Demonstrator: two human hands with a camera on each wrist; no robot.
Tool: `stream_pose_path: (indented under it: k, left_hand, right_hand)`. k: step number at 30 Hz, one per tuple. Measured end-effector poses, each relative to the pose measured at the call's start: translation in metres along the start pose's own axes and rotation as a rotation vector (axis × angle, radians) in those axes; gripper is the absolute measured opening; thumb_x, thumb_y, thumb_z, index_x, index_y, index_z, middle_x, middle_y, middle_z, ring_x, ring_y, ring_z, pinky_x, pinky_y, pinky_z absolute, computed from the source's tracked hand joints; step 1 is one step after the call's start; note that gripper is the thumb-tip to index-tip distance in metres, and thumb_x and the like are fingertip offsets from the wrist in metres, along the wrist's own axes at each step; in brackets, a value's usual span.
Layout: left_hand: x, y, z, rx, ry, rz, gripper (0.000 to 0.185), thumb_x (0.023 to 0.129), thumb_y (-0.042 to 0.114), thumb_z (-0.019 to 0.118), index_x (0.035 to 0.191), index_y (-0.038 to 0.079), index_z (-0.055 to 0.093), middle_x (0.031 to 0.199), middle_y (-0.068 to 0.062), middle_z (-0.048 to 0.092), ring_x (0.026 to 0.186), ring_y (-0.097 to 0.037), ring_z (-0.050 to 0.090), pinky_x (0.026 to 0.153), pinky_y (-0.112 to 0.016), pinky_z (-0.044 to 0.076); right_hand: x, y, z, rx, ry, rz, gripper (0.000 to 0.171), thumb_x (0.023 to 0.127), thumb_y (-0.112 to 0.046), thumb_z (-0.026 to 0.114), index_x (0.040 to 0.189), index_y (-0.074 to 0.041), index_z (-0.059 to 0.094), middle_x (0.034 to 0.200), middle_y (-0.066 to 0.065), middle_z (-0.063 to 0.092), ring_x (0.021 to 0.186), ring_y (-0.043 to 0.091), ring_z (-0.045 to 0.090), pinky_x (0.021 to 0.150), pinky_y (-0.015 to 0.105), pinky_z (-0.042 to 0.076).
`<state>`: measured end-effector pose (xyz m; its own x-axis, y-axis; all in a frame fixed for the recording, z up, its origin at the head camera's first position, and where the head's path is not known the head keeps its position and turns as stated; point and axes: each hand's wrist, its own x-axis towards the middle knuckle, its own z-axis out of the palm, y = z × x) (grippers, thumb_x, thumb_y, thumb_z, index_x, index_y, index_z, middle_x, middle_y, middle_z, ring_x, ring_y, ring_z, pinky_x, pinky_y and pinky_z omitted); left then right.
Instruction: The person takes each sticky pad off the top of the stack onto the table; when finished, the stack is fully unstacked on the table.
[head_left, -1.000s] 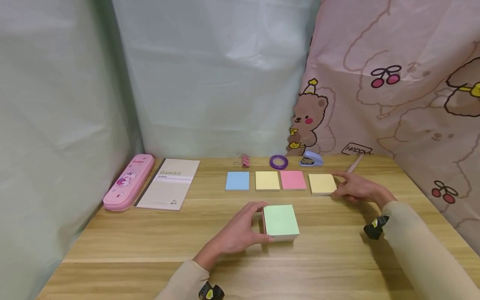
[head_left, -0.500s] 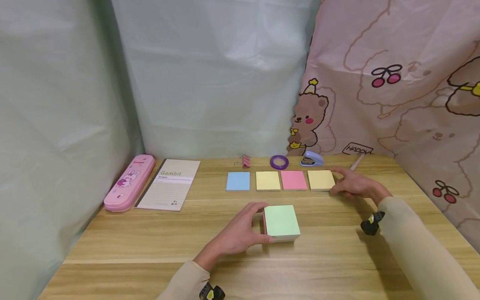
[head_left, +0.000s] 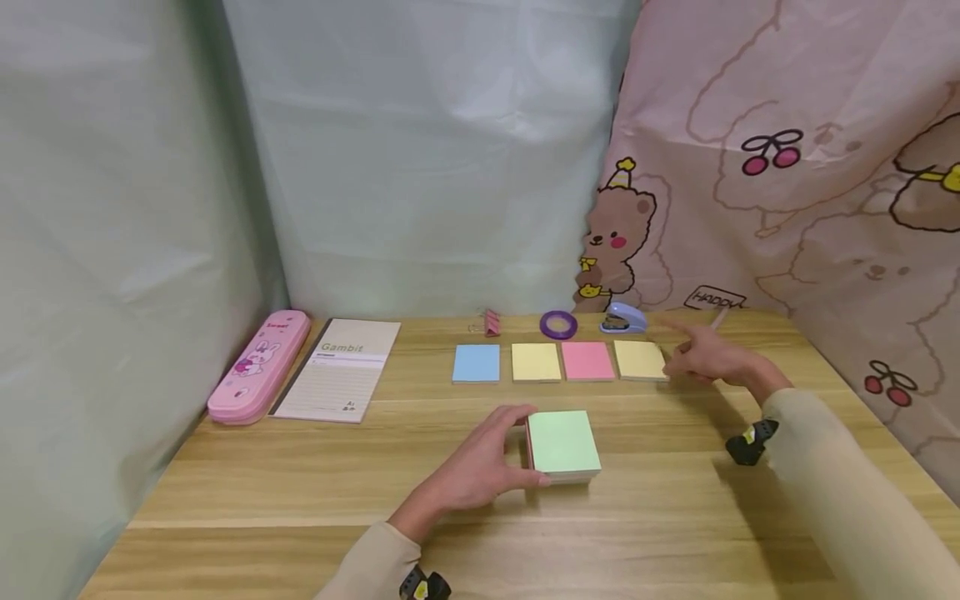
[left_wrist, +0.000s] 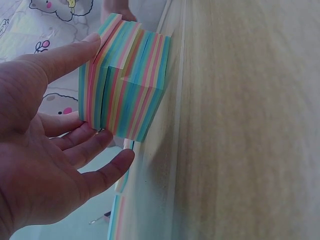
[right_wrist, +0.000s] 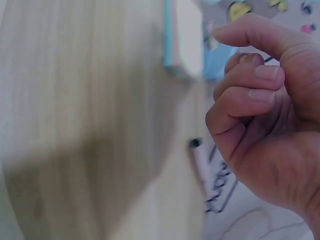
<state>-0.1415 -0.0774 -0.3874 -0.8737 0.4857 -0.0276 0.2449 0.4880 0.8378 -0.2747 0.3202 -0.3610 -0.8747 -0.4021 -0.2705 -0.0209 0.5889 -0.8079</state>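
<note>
Low in the middle of the head view we see the left hand [head_left: 480, 471] holding the pad block [head_left: 562, 444] by its left side, thumb on the far edge and fingers along the near one; the wrist view shows its striped paper edges [left_wrist: 125, 95] between thumb and fingers. Right of centre, the right hand [head_left: 712, 360] hovers just beside the right yellow pad [head_left: 640, 360], fingers loosely curled and holding nothing. That pad ends a row with a pink pad [head_left: 587, 361], another yellow [head_left: 536, 362] and a blue pad [head_left: 476, 363]. On the table [head_left: 300, 475], left, lie a notebook [head_left: 339, 380] and pencil case [head_left: 258, 365].
</note>
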Motion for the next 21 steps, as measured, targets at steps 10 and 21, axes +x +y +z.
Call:
stream_pose_path:
  k: [10,21]
  left_hand:
    - [0.000,-0.001,0.000,0.007,0.004,-0.003,0.094,0.083,0.034,0.090,0.159,0.005,0.042,0.157,-0.015,0.049,0.147,-0.036,0.047,0.123,-0.061,0.039]
    - [0.000,0.000,0.000,0.024,0.008,0.016,0.098,0.082,0.031,0.092,0.160,0.004,0.040,0.157,-0.017,0.049,0.146,-0.036,0.048,0.123,-0.061,0.038]
  right_hand:
    - [-0.025,-0.044,0.027,-0.042,0.025,-0.172,0.085,0.095,-0.011,0.077,0.165,-0.007,0.029,0.070,0.001,0.051,0.049,0.006,0.037,0.045,0.023,0.035]
    - [-0.044,-0.052,0.102,0.012,-0.081,-0.338,0.082,0.093,-0.012,0.080,0.162,-0.008,0.036,0.078,0.002,0.061,0.057,0.004,0.050,0.049,0.023,0.047]
